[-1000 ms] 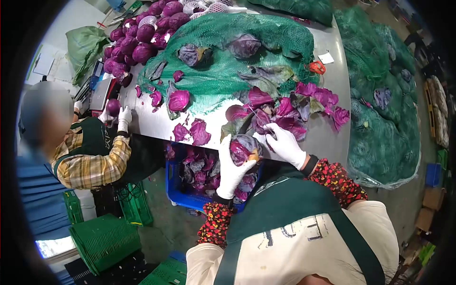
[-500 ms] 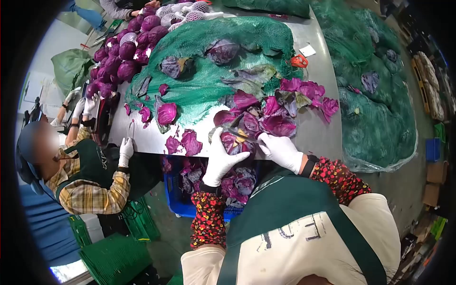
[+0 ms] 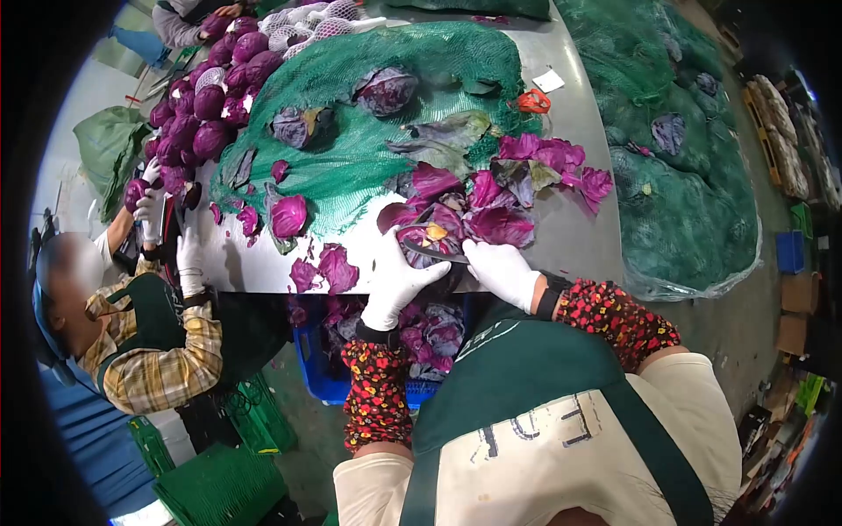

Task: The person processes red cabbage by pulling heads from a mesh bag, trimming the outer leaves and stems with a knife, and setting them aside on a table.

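At the table's near edge my left hand (image 3: 396,279), in a white glove, grips the left side of a red cabbage (image 3: 438,238) with thumb and fingers spread around it. My right hand (image 3: 503,273), also gloved, is closed on the handle of a knife (image 3: 431,253), whose curved dark blade lies across the cabbage. A yellowish patch shows on the cabbage beside the blade. Loose purple leaves (image 3: 498,225) lie just beyond and to the right. Behind them a green net (image 3: 351,175) is spread out with two cabbages and leaves on it.
Whole cabbages (image 3: 210,103) are piled at the table's (image 3: 574,237) left. A blue crate (image 3: 333,388) of leaves stands below the near edge. A co-worker (image 3: 162,351) is at the left, another person's arm at the upper left. Full green net sacks (image 3: 684,210) lie right.
The view has shifted, so the table's contents sit further left. The knife blade lies lower across the cabbage. The co-worker's hands have moved, and one now holds a cabbage.
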`<state>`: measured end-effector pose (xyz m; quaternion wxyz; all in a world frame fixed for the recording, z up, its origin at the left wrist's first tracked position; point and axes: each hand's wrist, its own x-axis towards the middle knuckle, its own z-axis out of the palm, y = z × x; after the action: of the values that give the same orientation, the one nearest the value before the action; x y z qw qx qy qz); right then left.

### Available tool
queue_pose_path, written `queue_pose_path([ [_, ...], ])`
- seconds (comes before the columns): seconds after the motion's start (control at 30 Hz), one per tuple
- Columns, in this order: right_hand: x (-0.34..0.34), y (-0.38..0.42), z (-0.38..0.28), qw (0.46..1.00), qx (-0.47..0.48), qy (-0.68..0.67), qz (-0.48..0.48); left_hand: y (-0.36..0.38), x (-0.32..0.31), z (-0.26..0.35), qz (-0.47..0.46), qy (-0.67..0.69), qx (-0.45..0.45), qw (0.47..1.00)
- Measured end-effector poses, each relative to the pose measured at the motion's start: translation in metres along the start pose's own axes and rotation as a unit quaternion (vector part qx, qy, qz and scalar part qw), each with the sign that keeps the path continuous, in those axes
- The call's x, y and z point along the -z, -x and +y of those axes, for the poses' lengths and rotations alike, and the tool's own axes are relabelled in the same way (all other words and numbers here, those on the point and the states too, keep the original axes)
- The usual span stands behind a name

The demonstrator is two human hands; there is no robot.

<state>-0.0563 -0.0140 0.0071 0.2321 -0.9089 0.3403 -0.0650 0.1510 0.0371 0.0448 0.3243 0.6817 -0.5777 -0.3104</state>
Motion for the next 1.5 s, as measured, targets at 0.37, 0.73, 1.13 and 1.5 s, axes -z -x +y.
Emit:
queue_pose_path([
  [0.37, -0.003, -0.039, 0.016, 0.996, -0.011, 0.072, 0.046, -0.013, -0.007, 0.000, 0.080, -0.083, -0.006, 0.993],
  [0.73, -0.038, -0.068, 0.048, 0.982, -0.077, 0.162, 0.065, 0.005, -0.035, 0.016, 0.023, -0.220, -0.066, 0.973],
  [1.13, 0.042, -0.032, 0.052, 0.679, -0.228, -0.685, -0.133, 0.089, -0.022, -0.055, 0.170, 0.522, 0.204, 0.810],
  [1.5, -0.026, -0.026, 0.027, 0.981, 0.147, 0.028, 0.121, 0.036, -0.045, -0.019, 0.194, -0.002, -0.035, 0.980],
])
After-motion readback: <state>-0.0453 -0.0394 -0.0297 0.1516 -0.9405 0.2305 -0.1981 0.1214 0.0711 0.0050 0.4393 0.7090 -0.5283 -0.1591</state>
